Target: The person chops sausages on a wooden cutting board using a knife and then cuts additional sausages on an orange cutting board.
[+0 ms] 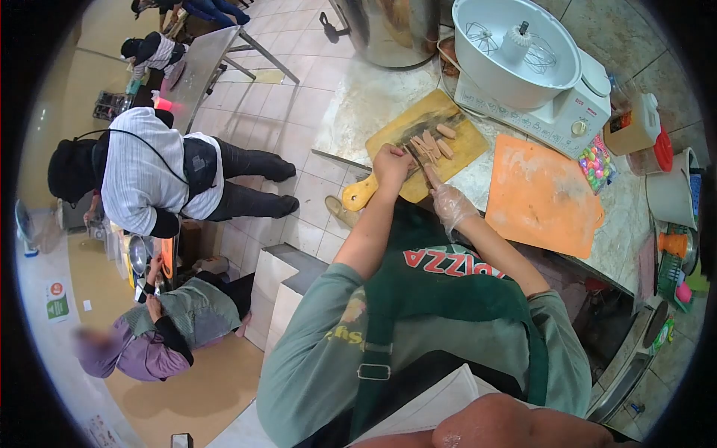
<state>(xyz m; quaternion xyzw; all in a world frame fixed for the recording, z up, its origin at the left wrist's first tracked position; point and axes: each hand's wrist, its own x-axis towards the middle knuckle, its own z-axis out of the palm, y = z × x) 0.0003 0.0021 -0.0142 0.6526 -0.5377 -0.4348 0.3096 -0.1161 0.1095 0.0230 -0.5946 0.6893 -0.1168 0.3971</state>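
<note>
Left hand (391,169), bare, was curled nearly closed around what looked like the handle end of a knife (411,152), its dark blade tipped toward sliced sausage (432,146). Right hand (452,207), in a clear plastic glove, reached in from the other side with fingers drawn together beside the blade; whether it pinched a piece could not be told. The sausage lay in strips and short chunks near the middle of a worn yellow cutting board (470,153), its rounded handle pointing toward the wearer's left, on a marbled desk (340,112).

Slicing seemed to be the step in hand, partly done. The next move appeared to call for steadying a piece, with the gloved fingertips clear of the edge.

Just beside lay a floury orange cutting board (541,194). Behind stood a white mixer (553,119) with 2 wire whisks in its bowl; its small red badge was too small to read.

"PIZZA" was legible on the green apron (448,299). Yellow lettering on the shirt (321,313) could not be made out.
</note>
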